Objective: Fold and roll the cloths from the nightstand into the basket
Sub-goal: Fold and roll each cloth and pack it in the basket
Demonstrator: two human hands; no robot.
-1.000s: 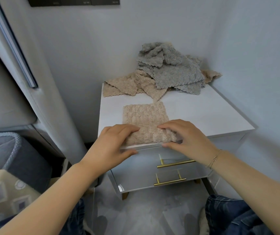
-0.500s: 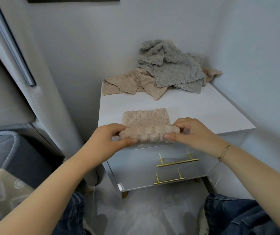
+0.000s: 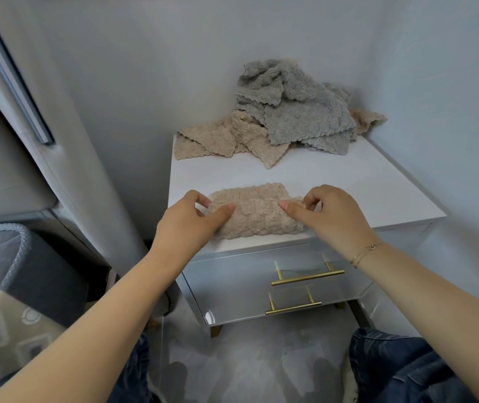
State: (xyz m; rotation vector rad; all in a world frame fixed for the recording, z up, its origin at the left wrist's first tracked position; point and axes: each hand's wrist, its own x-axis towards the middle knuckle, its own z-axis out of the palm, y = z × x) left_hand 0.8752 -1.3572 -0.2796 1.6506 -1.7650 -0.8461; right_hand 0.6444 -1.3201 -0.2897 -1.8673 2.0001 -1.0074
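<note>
I see the rolled cloth (image 3: 257, 212) on the nightstand (image 3: 377, 184) near edge, between my hands; the cloth pile (image 3: 284, 117) far behind; the basket (image 3: 14, 257) lower left.

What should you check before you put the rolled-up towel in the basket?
1. Both hands on the roll: ok. The left hand and right hand pinch the ends of the beige cloth.
2. Roll finished: ok, almost. Only a thin strip still lies flat behind it.
3. Roll tight and even: cannot tell; the hands hide its ends.
4. Roll safely on the nightstand: ok, but close to the front edge.
5. Basket within reach: ok, low on the left side.
6. Room inside the basket: cannot tell.
</note>
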